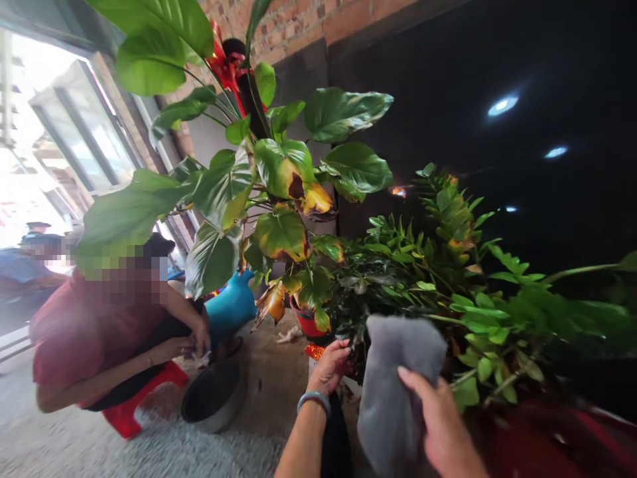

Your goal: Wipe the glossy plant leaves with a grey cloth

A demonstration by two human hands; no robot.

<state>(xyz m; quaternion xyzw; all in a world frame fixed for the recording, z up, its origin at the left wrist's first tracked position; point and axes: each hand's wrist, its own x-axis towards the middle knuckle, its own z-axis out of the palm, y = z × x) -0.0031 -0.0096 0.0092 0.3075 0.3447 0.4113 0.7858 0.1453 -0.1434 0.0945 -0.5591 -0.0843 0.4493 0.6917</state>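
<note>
I notice a smooth, rounded bangle in muted grey-blue, circling the wrist below the left hand. The forearms are sleeveless where they show, and beside the left one appears plain black cloth, its garment unclear.

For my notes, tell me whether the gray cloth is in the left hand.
No, the right hand holds the gray cloth, and the left hand is apart from it.

Grey cloth: soft, plush-looking, held up roughly lengthwise, hanging in front of the leafy plant. Plant: dense, dark to bright green, small pointed leaflets, a few yellow-orange near the top, stems sprawling out rightward.
</note>
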